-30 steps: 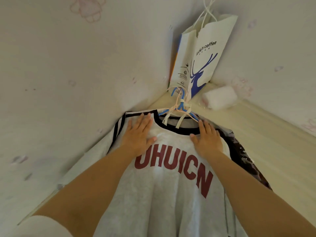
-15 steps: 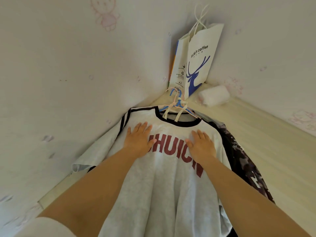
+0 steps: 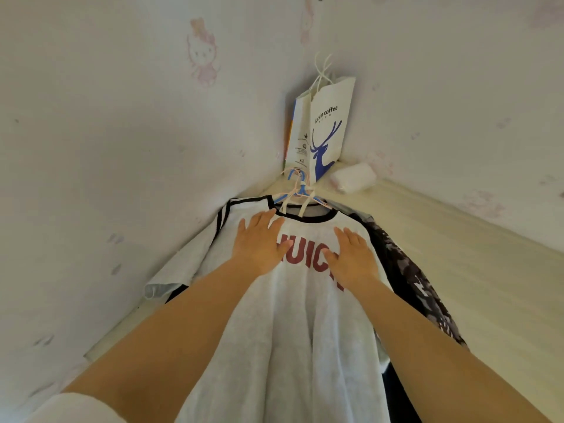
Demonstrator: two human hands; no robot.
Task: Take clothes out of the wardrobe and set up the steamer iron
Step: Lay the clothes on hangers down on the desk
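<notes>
Nearest to me I note a white sleeve at the lower left corner, and two bare forearms reaching away from it over a white T-shirt that lies spread flat, front up, on a pale surface. The left hand rests palm down on the shirt's chest, fingers straight and slightly spread, holding nothing; its fingertips reach almost to the black collar. The right hand lies flat in the same manner just to the right, fingers straight and close together, gripping nothing. Both hands cover part of the dark red lettering printed across the chest; only the middle letters show between them. The shirt's left shoulder carries black stripes, and its left sleeve lies out toward the wall. Under the shirt on the right side I see a dark patterned garment, its edge showing along the shirt's right flank. Past the collar, a cluster of blue and pale hangers protrudes from the neck opening. Farther on, in the corner, a white paper bag with a blue deer print stands upright against the wall, which bears faint pink cartoon figures. Just right of the bag lies a small white roll.
</notes>
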